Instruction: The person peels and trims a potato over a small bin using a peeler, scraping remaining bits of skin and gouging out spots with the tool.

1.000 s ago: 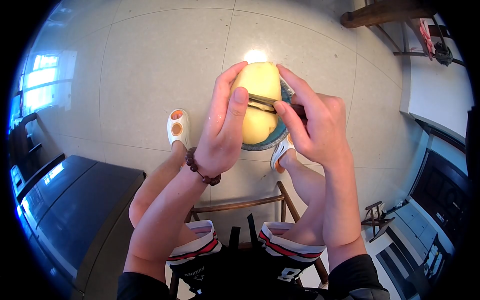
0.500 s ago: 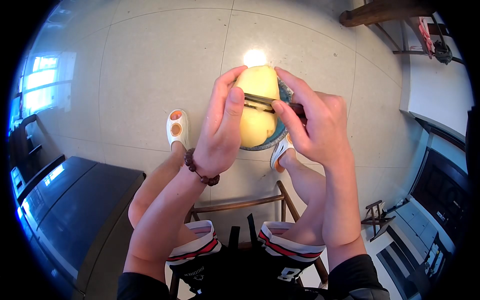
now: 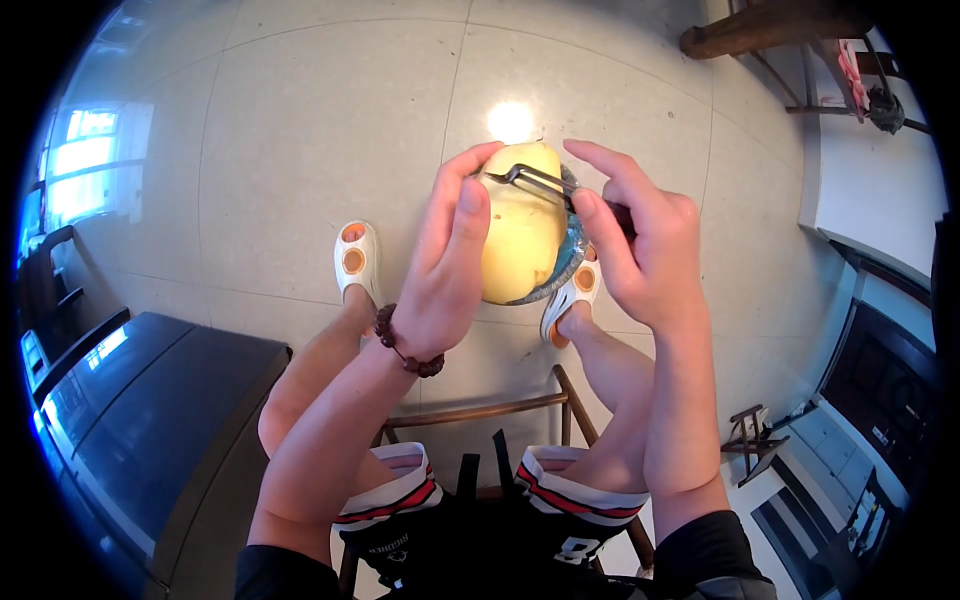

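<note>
A large, pale yellow peeled potato (image 3: 522, 235) is held up in front of me. My left hand (image 3: 450, 235) grips it from the left side, thumb and fingers along its edge. In my right hand (image 3: 640, 235) is a peeler with a dark handle; its metal head (image 3: 540, 178) lies over the upper part of the potato. The right index finger is raised off the potato. Below the potato, a blue container with a grey rim (image 3: 572, 268) shows partly at the right; the rest of it is hidden.
A dark glossy table (image 3: 150, 400) stands at the left. White shoes (image 3: 356, 262) rest on the tiled floor (image 3: 320, 120). A wooden bar (image 3: 480, 408) crosses between the legs. Wooden furniture (image 3: 770, 28) is at the top right.
The peeler has moved up and tilted on the potato. My right hand has shifted slightly right, its index finger lifting off the potato, which sits slightly lower.
</note>
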Tool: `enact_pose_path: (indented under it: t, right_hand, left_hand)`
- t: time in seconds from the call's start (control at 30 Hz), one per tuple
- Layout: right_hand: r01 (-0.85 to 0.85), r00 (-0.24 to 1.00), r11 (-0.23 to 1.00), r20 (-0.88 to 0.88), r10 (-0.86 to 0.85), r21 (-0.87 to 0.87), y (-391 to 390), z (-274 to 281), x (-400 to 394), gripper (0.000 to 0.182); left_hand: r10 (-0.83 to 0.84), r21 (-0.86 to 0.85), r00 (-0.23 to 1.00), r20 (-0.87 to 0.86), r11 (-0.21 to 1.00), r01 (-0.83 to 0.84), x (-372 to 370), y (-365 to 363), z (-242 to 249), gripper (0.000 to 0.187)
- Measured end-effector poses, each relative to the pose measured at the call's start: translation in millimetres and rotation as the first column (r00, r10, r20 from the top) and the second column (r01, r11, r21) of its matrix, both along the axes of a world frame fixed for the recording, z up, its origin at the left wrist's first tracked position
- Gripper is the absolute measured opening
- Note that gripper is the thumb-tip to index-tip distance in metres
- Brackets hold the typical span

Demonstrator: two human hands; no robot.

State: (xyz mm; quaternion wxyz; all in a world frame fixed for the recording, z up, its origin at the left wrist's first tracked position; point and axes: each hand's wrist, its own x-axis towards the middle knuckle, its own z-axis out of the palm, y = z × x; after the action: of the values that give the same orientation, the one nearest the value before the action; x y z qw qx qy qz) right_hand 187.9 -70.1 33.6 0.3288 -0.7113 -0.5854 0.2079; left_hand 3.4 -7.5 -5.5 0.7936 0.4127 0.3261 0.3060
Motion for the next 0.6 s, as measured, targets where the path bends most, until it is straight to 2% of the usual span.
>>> enact_pose_path:
  t: [0.07, 0.2, 0.27, 0.4, 0.5, 0.57, 0.6]
  right_hand:
    - [0.027, 0.991, 0.999, -0.13, -0.031, -0.034, 0, 2, 1, 0.032]
    - [0.016, 0.989, 0.999, -0.148, -0.02, -0.031, 0, 3, -2, 0.034]
    - [0.021, 0.978, 0.997, -0.204, -0.037, -0.078, 0, 4, -3, 0.041]
    - [-0.019, 0.979, 0.987, -0.202, -0.014, -0.161, 0, 6, -4, 0.052]
    - [-0.066, 0.99, 0.996, -0.125, 0.057, -0.066, 0, 0, -8, 0.063]
    - [-0.069, 0.993, 0.994, -0.1, 0.061, -0.082, 0, -1, -10, 0.067]
    - [-0.07, 0.993, 0.994, -0.101, 0.062, -0.083, 0, 0, -11, 0.067]
  left_hand:
    - [0.022, -0.05, 1.0, -0.01, 0.998, -0.022, 0, 0, 1, 0.058]
    - [0.045, -0.098, 0.999, 0.015, 0.994, -0.044, -1, 4, -5, 0.057]
    - [-0.033, -0.051, 0.999, 0.007, 0.998, 0.033, -3, 5, -6, 0.069]
    - [-0.002, -0.073, 1.0, 0.031, 0.997, 0.004, -3, 0, -10, 0.056]
    - [-0.007, -0.092, 0.998, 0.069, 0.996, 0.013, -3, -1, -12, 0.06]
    - [-0.003, 0.05, 0.999, 0.049, 0.999, 0.001, -1, -2, -13, 0.062]
    - [-0.002, 0.048, 0.999, 0.049, 0.999, -0.001, -1, -2, -12, 0.062]
